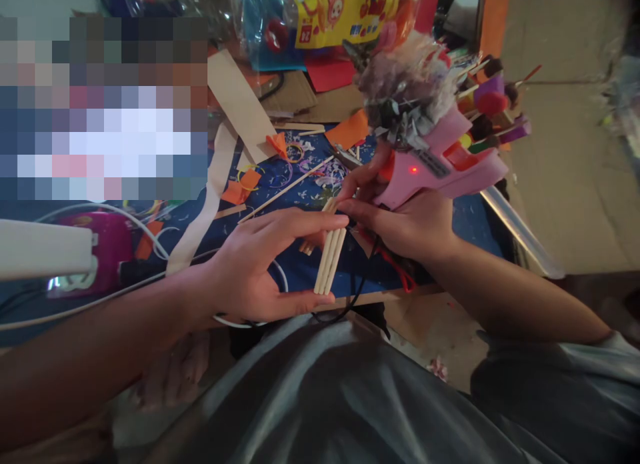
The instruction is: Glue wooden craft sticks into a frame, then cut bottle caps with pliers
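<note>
My left hand (pixel 260 261) grips a small flat row of pale wooden sticks (pixel 330 261), thumb at the lower end and fingers at the upper end. Around the pink glue gun (pixel 430 174) my right hand (pixel 400 217) is closed; a red light glows on its side and a clear glue stick (pixel 525 234) extends from its rear. The right fingertips meet near the top of the sticks, beside another short stick piece (pixel 327 207). Whether they touch it I cannot tell. The gun's trigger is hidden by my hand.
The blue work surface (pixel 300 197) carries paper scraps, rubber bands and a long thin stick (pixel 287 189). A white cable (pixel 195 261) runs along the left from a magenta power socket (pixel 105 241). Cardboard (pixel 570 184) lies right; a yellow-labelled bag (pixel 345 14) sits behind.
</note>
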{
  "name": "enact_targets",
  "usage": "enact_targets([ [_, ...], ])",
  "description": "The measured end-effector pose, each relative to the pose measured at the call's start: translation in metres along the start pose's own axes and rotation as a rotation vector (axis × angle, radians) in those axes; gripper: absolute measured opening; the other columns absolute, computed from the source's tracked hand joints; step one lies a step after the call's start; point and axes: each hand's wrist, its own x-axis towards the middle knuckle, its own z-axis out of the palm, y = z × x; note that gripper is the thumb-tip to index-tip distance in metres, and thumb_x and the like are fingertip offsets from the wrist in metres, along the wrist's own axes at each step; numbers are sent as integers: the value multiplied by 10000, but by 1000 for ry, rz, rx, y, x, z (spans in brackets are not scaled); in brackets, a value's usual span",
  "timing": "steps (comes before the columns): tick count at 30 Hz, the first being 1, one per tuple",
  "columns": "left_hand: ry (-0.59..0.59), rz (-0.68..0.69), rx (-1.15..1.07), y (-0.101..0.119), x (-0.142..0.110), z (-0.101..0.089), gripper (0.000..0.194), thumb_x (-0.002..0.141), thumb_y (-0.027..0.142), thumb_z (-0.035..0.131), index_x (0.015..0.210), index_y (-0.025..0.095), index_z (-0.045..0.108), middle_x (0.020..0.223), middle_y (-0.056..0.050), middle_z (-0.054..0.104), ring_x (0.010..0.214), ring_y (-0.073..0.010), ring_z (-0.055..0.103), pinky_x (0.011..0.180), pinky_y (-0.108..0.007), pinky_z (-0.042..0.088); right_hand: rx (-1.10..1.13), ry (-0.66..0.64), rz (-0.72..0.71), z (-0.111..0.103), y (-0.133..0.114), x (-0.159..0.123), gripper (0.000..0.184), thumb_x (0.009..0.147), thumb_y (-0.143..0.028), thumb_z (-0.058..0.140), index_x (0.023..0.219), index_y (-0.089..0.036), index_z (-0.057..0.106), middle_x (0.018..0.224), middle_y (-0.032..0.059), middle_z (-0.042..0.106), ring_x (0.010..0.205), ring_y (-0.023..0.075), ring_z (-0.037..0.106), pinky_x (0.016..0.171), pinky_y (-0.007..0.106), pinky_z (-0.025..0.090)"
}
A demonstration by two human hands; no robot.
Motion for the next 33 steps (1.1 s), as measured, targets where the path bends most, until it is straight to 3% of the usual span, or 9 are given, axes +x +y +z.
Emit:
enact_targets([
  [3, 4, -31, -44, -2, -2, 1, 937, 826, 416, 1021, 1651, 247, 612, 1211, -102, 831, 940, -241, 828, 849, -392, 709, 4, 1, 9, 0, -1, 1, 351, 931, -449, 955, 1010, -282, 656, 961, -3, 745, 747, 166, 664, 685, 353, 593],
  [8, 13, -152, -176, -7, -6, 4, 987, 780, 391, 1037, 1663, 342, 599, 1233, -84, 838, 1001, -285, 835, 873, -444, 709, -2, 48, 9, 2, -3, 1, 376, 934, -442, 962, 997, -278, 630, 947, -15, 731, 713, 148, 618, 709, 356, 571],
  [16, -82, -133, -113, -1, -1, -1, 864, 887, 423, 986, 1642, 264, 597, 1480, -141, 762, 1288, -290, 767, 1147, -467, 632, 138, 123, -2, -2, 1, 6, 578, 853, -637, 1011, 1061, -321, 573, 956, -28, 734, 556, 122, 539, 504, 345, 475],
  [20, 101, -53, -20, -9, 0, -6, 848, 849, 554, 971, 1589, 308, 638, 1421, -95, 734, 1260, -304, 708, 1107, -527, 611, 155, 183, -32, -4, 5, 12, 604, 818, -610, 1045, 1055, -318, 573, 957, -32, 741, 569, 118, 555, 468, 318, 468],
  [22, 232, -143, 54, -16, 0, -9, 843, 863, 614, 940, 1595, 351, 616, 1426, -74, 691, 1169, -280, 690, 974, -498, 625, 187, 224, -39, -4, 7, 14, 634, 767, -605, 1076, 1044, -315, 584, 959, -35, 751, 565, 113, 551, 445, 301, 454],
  [24, 271, -208, 198, -22, 0, -12, 853, 874, 652, 919, 1602, 339, 603, 1442, -69, 682, 1162, -284, 674, 980, -506, 609, 232, 236, -40, -4, 8, 16, 643, 749, -589, 1085, 1048, -314, 587, 944, -51, 746, 531, 95, 520, 435, 285, 431],
  [28, 58, -262, 477, -20, 3, -11, 796, 872, 615, 904, 1538, 241, 681, 1399, -117, 730, 1313, -387, 642, 1184, -638, 536, 285, 188, -26, -3, 8, 17, 637, 756, -557, 1079, 1061, -316, 574, 939, -68, 738, 459, 66, 436, 423, 289, 378],
  [29, -39, -364, 535, -17, 3, -10, 721, 914, 545, 884, 1533, 229, 693, 1439, -137, 711, 1373, -408, 618, 1218, -646, 523, 288, 170, -24, -3, 7, 17, 644, 748, -560, 1082, 1052, -317, 570, 932, -68, 736, 453, 67, 431, 417, 294, 374],
  [33, -194, -497, 617, -10, 5, -5, 697, 908, 536, 895, 1504, 206, 749, 1533, -195, 673, 1429, -482, 557, 1204, -710, 508, 296, 54, -18, -2, 2, 14, 610, 784, -561, 1063, 1031, -315, 562, 902, -60, 720, 474, 85, 474, 417, 299, 415],
])
